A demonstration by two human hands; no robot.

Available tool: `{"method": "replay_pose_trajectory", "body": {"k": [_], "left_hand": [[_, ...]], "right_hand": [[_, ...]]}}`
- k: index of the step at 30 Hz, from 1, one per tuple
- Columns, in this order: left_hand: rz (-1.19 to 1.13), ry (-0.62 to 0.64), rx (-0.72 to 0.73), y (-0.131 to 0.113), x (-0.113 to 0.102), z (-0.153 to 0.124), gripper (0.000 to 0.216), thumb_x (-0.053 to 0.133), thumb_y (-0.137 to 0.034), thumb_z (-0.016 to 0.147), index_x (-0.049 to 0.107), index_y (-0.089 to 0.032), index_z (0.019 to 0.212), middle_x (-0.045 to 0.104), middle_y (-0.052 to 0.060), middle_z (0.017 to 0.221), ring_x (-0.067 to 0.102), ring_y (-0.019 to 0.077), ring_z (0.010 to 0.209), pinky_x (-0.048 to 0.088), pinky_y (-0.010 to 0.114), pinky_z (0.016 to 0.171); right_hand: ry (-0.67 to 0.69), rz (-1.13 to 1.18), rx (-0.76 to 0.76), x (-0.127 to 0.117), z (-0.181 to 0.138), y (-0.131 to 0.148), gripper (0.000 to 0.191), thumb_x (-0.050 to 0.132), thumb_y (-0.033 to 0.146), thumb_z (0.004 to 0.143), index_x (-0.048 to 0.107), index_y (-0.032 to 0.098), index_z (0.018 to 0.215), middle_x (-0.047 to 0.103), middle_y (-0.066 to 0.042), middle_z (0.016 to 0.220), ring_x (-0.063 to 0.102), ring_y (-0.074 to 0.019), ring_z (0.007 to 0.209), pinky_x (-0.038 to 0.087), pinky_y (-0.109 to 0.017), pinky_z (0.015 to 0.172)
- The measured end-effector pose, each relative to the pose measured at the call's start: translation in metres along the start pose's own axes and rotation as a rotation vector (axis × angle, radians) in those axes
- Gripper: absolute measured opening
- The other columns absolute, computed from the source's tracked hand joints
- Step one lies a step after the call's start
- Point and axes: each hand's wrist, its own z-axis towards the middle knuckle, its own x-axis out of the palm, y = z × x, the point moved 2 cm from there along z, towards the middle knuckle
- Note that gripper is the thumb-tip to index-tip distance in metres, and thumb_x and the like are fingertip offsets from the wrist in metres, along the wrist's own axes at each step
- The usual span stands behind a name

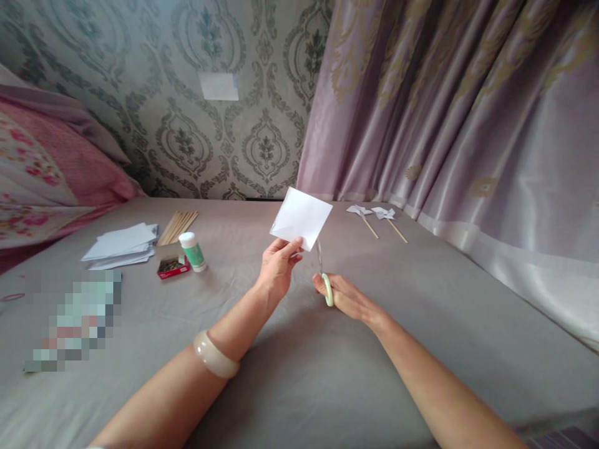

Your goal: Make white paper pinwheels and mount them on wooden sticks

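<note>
My left hand (277,267) pinches the lower corner of a white square of paper (302,217) and holds it up above the grey bed sheet (299,362). My right hand (345,296) grips scissors (324,277) with pale green handles. Their blades point up and meet the paper's lower edge. A pale bangle sits on my left wrist.
To the left lie a stack of white paper sheets (122,245), a bundle of wooden sticks (178,226), a small red box (172,265) and a white glue bottle (193,251). Two paper pinwheels on sticks (377,218) lie by the purple curtain (468,125). Pink pillows (47,168) are at far left.
</note>
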Motion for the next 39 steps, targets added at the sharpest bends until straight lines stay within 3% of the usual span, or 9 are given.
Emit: {"method": "replay_pose_trajectory", "body": {"k": [11,39], "left_hand": [[-0.014,-0.061,-0.044,0.0039,0.0028,-0.0052,0.029,0.084,-0.025,0.047,0.06,-0.014,0.061,0.06,-0.001,0.061,0.056,0.0081,0.059,0.041,0.02,0.057],[-0.021,-0.065,-0.081,0.0085,0.0026,-0.0078,0.028,0.083,-0.024,0.05,0.06,-0.015,0.064,0.059,-0.002,0.061,0.055,0.008,0.059,0.043,0.023,0.062]], "right_hand": [[0.049,0.04,-0.047,0.0054,-0.002,0.0046,0.059,0.026,0.075,0.083,0.035,0.02,0.062,0.032,0.004,0.06,0.029,-0.0103,0.059,0.022,-0.025,0.053],[-0.008,0.127,0.069,0.0052,-0.0028,0.0056,0.057,0.044,0.072,0.077,0.035,0.02,0.056,0.03,0.005,0.055,0.027,-0.0092,0.056,0.02,-0.025,0.051]]}}
